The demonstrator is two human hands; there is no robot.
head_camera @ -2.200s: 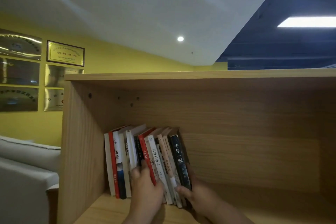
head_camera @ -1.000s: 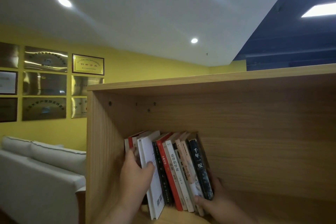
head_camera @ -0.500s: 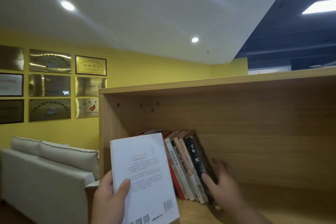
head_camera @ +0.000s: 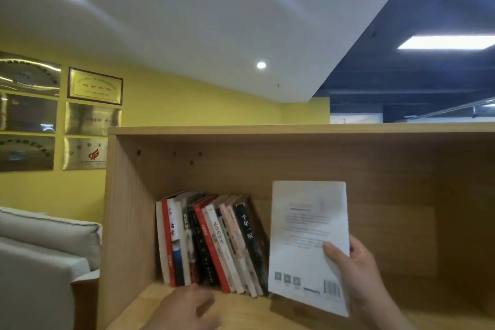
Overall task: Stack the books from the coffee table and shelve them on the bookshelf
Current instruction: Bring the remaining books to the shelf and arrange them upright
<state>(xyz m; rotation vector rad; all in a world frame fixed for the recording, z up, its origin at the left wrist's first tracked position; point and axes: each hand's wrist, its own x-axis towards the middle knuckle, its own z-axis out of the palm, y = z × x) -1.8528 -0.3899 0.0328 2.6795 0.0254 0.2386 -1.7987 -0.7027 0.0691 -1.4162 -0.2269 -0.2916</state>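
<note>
Since half a second earlier, the white book (head_camera: 308, 236) had passed from the left hand to the right and crossed to the row's right end.

The right hand (head_camera: 359, 273) gripped it by its lower right edge, thumb across the back cover, which faced the camera with a barcode at the bottom (the small print was too blurred to read). It stood upright inside the bookshelf (head_camera: 267, 130), just beside the row of books (head_camera: 214, 241), whose tops leaned left. The left hand (head_camera: 184, 311), blurred, hung low before the row with loose fingers, holding nothing. Spines read 法律的悖论 and 千年一叹; a wall plaque (head_camera: 95, 86) read 创新企业. A pale sofa (head_camera: 45, 238) sat left.
</note>
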